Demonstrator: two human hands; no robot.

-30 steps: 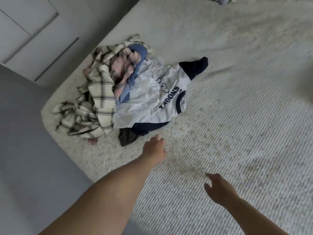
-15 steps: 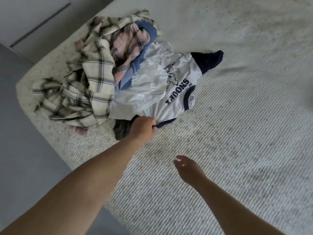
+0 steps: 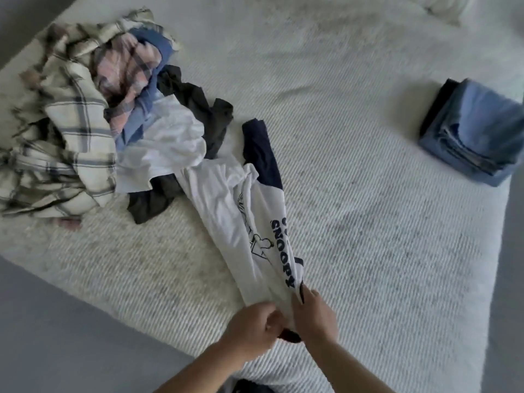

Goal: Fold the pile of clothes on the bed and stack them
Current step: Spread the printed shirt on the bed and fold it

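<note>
A white T-shirt with navy sleeves and a SNOOPY print (image 3: 249, 222) lies stretched across the bed from the pile toward me. My left hand (image 3: 252, 330) grips its near end with curled fingers. My right hand (image 3: 313, 316) grips the same end just beside it. The pile (image 3: 85, 109) sits at the upper left: a plaid shirt, a pink checked piece, a blue garment, a white one and a dark one. A stack of folded blue clothes (image 3: 476, 131) rests at the right.
The bed's pale ribbed cover (image 3: 368, 236) stretches wide between the pile and the folded stack. The bed's near edge runs diagonally at the lower left, with grey floor (image 3: 56, 336) beyond it. The right edge drops off past the stack.
My left hand has pulled the white T-shirt out of the pile toward me. My right hand has come in and taken hold of the same end. The view has swung right.
</note>
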